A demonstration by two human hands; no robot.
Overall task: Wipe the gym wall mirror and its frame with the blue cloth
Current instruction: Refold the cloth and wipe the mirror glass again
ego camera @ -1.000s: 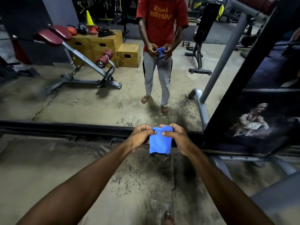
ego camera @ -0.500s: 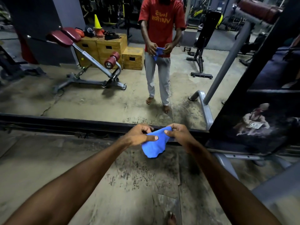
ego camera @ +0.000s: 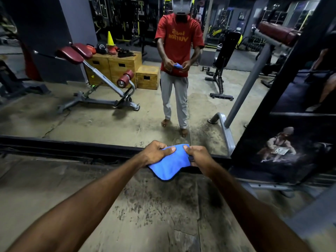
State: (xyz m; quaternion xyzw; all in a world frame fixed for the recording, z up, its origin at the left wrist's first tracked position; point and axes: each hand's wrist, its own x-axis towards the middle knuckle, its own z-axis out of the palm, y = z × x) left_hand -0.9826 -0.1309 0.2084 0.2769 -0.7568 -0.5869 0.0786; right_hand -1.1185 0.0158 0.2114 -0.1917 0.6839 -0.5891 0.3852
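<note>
The blue cloth (ego camera: 170, 165) hangs folded between both hands, in front of me at waist height. My left hand (ego camera: 156, 152) pinches its upper left edge with thumb on top. My right hand (ego camera: 199, 155) grips its upper right edge. Behind the hands stands the large wall mirror (ego camera: 109, 115), reaching down to the floor. Its black bottom frame (ego camera: 72, 149) runs left to right just beyond the cloth. The glass shows my reflection holding the cloth. Neither hand touches the mirror or frame.
A dark panel with a bodybuilder picture (ego camera: 278, 148) stands at the right, leaning over the mirror's right side. A grey metal machine base (ego camera: 269, 186) lies at its foot. Stained concrete floor (ego camera: 145, 206) spreads below my arms. Benches and wooden boxes appear only as reflections.
The cloth has been refolded between my hands into a wider, flatter shape. My view has tilted upward, showing more of the mirror.
</note>
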